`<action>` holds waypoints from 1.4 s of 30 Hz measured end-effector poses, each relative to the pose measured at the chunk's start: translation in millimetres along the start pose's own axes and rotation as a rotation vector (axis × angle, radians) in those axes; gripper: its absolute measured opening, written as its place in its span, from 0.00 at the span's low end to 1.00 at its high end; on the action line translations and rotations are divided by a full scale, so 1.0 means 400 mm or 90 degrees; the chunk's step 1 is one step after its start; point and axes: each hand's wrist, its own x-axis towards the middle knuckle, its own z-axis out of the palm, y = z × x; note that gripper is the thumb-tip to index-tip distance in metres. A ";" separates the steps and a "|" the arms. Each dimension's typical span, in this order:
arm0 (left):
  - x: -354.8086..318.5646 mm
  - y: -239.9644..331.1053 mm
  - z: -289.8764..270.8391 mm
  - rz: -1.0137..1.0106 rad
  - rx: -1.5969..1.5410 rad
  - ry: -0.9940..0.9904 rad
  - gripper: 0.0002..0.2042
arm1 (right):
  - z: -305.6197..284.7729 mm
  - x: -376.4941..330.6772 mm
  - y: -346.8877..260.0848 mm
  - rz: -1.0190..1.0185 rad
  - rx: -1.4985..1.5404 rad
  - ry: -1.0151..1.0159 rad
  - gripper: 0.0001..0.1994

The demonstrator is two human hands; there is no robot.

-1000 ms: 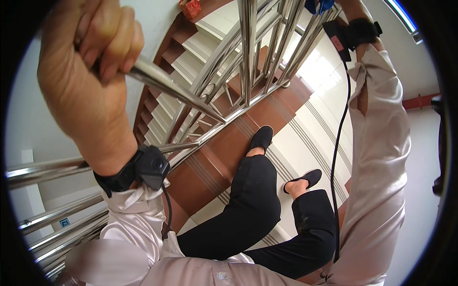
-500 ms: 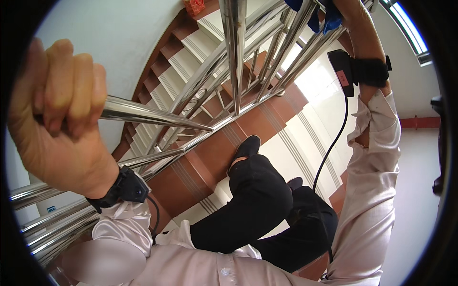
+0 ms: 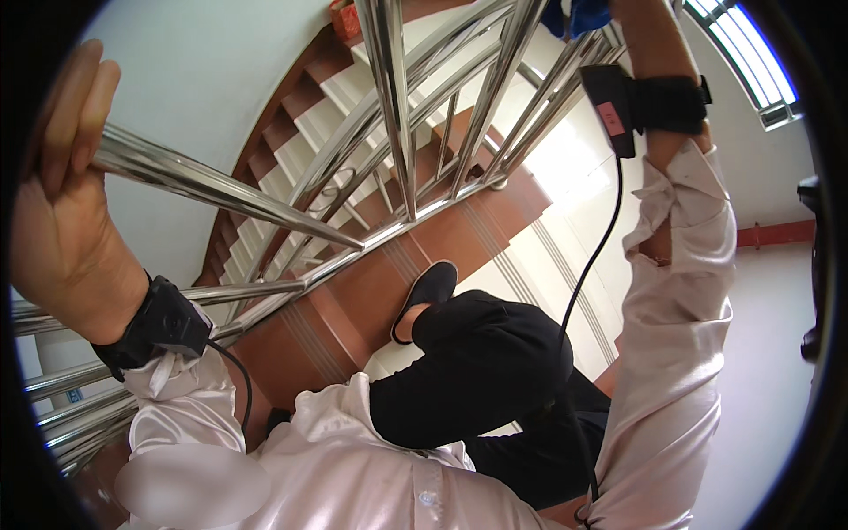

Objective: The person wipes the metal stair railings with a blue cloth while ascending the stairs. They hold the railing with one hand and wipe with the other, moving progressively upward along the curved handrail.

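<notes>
At the left rim my left hand (image 3: 71,208) is up beside the end of a shiny metal railing post (image 3: 221,190). Its fingers are stretched out, and the dark picture rim cuts off part of it. A black strapped device (image 3: 159,327) sits on that wrist. My right arm reaches up to the top edge, where a blue cloth (image 3: 579,16) hangs by the metal bars, next to my right hand (image 3: 638,9). Most of this hand lies beyond the frame, so its fingers are hidden. Another black device (image 3: 609,110) with a cable is strapped to my right forearm.
Steel balusters (image 3: 389,106) stand along the stair edge. Beyond them, pale steps with brown edges (image 3: 314,128) run along the white wall. My dark shoe (image 3: 428,296) is on the brown stair border. A red object (image 3: 344,19) lies at the top; a barred window (image 3: 746,57) is upper right.
My left hand has uncurled from around the metal post, its fingers now straightened, and has shifted left. The railing and right arm appear slightly farther left and up, with the blue cloth higher.
</notes>
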 end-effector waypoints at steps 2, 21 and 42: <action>0.029 0.002 -0.017 0.006 -0.055 -0.116 0.21 | 0.028 0.011 0.010 0.016 0.040 0.001 0.20; -0.001 0.026 -0.002 -0.049 -0.057 -0.065 0.20 | 0.233 -0.198 -0.195 -0.358 0.062 0.373 0.21; 0.016 -0.022 -0.018 0.037 -0.112 -0.025 0.10 | 0.190 -0.221 -0.068 0.108 0.283 0.365 0.45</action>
